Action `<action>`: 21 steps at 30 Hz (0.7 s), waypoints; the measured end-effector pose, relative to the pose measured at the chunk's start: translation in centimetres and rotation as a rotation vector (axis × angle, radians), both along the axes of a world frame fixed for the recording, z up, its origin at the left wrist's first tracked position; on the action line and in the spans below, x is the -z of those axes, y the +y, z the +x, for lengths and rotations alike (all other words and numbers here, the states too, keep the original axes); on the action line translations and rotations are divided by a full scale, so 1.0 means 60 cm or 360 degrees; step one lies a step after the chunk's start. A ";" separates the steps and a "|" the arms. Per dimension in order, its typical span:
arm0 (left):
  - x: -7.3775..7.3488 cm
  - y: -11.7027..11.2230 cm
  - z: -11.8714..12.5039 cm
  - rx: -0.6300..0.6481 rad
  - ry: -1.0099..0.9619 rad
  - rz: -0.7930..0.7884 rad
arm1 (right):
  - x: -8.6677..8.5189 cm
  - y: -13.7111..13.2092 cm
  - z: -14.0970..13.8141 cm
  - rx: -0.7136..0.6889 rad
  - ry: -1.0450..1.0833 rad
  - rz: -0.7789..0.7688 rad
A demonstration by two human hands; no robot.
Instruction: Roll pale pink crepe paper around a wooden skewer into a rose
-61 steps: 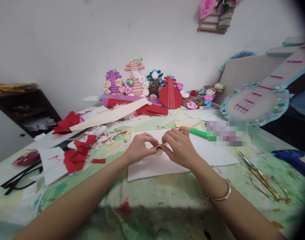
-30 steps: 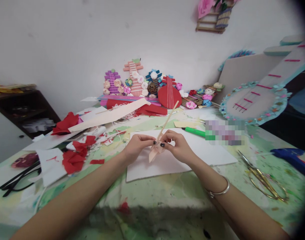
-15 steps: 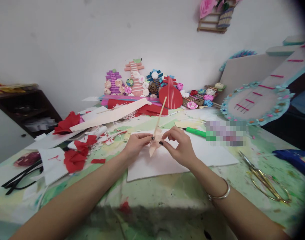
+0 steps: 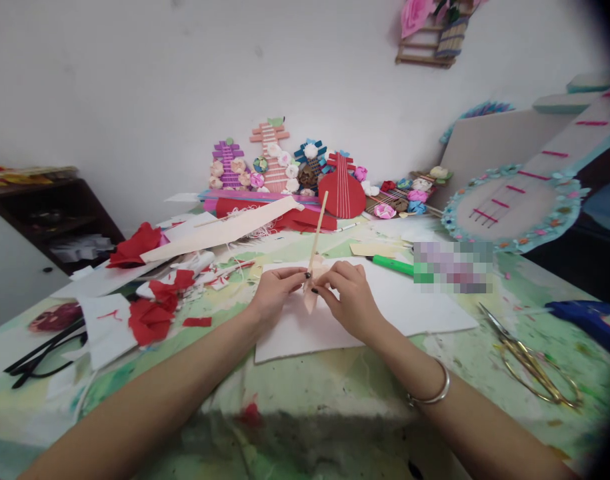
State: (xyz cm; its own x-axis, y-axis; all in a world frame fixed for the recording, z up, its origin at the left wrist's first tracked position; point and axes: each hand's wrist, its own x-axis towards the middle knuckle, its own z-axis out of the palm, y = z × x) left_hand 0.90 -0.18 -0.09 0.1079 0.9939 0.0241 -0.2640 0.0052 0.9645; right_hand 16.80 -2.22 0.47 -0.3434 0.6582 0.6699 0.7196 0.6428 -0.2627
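Observation:
Over a white foam sheet (image 4: 415,313), my left hand (image 4: 275,293) pinches a thin wooden stick (image 4: 318,233) near its lower end, where a pale pink paper piece (image 4: 309,304) is attached or wrapped. The stick points up and away from me. Thumb and fingers of my right hand (image 4: 352,297) are closed on the right side of the same pale paper. The paper's pointed tip shows below the fingers. How stick and paper are joined is hidden by the fingertips.
Gold-handled scissors (image 4: 529,360) and a blue glue gun (image 4: 585,317) lie at right. A green cutter (image 4: 392,265) rests beyond the sheet. Red paper scraps (image 4: 152,320) and black glasses (image 4: 49,357) are at left. Craft instruments, including a red lute (image 4: 342,193), stand at the back.
My right hand has moved left and closed in on the pale paper beside my left hand. The stick has tilted slightly, its top shifting a little left.

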 end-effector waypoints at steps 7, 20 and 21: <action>-0.007 -0.002 0.000 -0.0006 -0.0018 0.0034 | -0.003 0.002 0.001 -0.0055 0.0247 -0.0258; -0.018 -0.002 -0.004 0.0045 -0.0129 -0.0077 | -0.061 -0.154 0.030 -0.0689 0.0940 -0.0193; -0.017 -0.002 -0.005 0.0057 -0.0131 -0.0075 | -0.048 -0.183 0.041 -0.0688 0.0776 -0.0157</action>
State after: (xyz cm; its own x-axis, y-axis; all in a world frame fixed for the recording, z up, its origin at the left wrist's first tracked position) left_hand 0.62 -0.29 0.93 0.1429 0.9897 -0.0125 -0.3409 0.0611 0.9381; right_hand 19.25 -13.17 3.33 -0.2631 0.5955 0.7591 0.1856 0.8033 -0.5659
